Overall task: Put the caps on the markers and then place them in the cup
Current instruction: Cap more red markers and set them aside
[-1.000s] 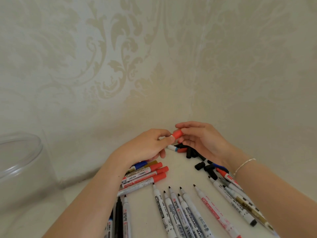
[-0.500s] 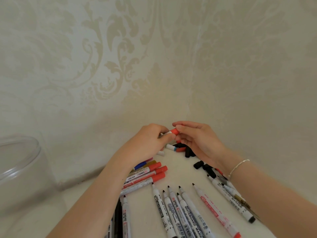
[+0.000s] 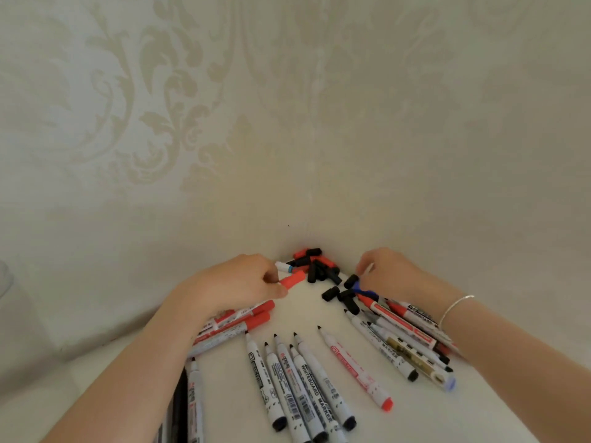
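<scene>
Red-capped marker (image 3: 292, 279) gripped by left hand (image 3: 233, 284); right hand (image 3: 388, 273) pinches blue marker (image 3: 363, 287).

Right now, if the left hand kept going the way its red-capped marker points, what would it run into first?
Probably the pile of loose caps in the corner. The left hand holds the red-capped marker aimed up and right toward it, though depth is hard to judge from this view.

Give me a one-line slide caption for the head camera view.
Left hand holds a red-capped marker while right hand reaches the loose caps above uncapped whiteboard markers.
</scene>
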Available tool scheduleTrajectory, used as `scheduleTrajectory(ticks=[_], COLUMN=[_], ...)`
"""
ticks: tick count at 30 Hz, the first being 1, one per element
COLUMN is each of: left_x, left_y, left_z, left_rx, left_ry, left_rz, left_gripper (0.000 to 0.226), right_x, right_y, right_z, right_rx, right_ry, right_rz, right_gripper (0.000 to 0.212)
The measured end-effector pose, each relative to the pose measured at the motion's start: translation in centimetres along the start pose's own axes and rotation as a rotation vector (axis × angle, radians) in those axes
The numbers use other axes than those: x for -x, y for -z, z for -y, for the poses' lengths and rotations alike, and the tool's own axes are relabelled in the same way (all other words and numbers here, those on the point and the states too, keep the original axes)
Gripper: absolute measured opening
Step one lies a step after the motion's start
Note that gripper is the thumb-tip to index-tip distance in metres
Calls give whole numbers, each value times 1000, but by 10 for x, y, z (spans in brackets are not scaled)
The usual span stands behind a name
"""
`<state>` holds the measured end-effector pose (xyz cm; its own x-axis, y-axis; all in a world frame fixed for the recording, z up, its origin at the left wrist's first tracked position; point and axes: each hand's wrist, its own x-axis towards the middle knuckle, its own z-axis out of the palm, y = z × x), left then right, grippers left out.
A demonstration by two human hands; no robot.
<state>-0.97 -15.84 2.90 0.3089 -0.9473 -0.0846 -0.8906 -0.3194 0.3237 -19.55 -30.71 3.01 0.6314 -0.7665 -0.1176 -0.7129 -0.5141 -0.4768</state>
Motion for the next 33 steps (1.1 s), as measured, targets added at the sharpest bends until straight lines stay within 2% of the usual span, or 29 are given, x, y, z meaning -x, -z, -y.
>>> scheduleTrajectory(ticks=[2,4,8,11,13,15,19,22,29,33], left_x=[-1,0,-2,-4,-5,-6,-8,-9,-8,-6], left_y=[-3,-4,-9,-13,-17,-19,-23,-23,-23,-22], left_z=[2,4,6,6,6,6,4,6,8,10], left_rx=[-40,-94,-147,-168,-166,-167,-219,-230,-217,-125], left_ry=[28,57,95,96,100,103,101,99,63,65], left_rz=[9,13,62,112,164,190,163,159,136,139], left_gripper=[29,23,29,26,26,28,36,37,31,27], right_x=[5,9,13,11,8,5,3,5,6,7], right_y=[-7,-16,-29,-31,-27,-22,-17,-20,-26,-27], right_z=[-12,-20,-28,-30,-29,-22,-3,7,20,26], right_rx=[242,333,335,303,133,-154,-577,-854,-1096,-1218], right_ry=[-2,5,35,55,66,60,73,54,-8,-10], right_rz=[-11,-21,-83,-156,-223,-263,-325,-293,-184,-114], right_gripper=[18,7,18,11,8,13,19,22,30,32])
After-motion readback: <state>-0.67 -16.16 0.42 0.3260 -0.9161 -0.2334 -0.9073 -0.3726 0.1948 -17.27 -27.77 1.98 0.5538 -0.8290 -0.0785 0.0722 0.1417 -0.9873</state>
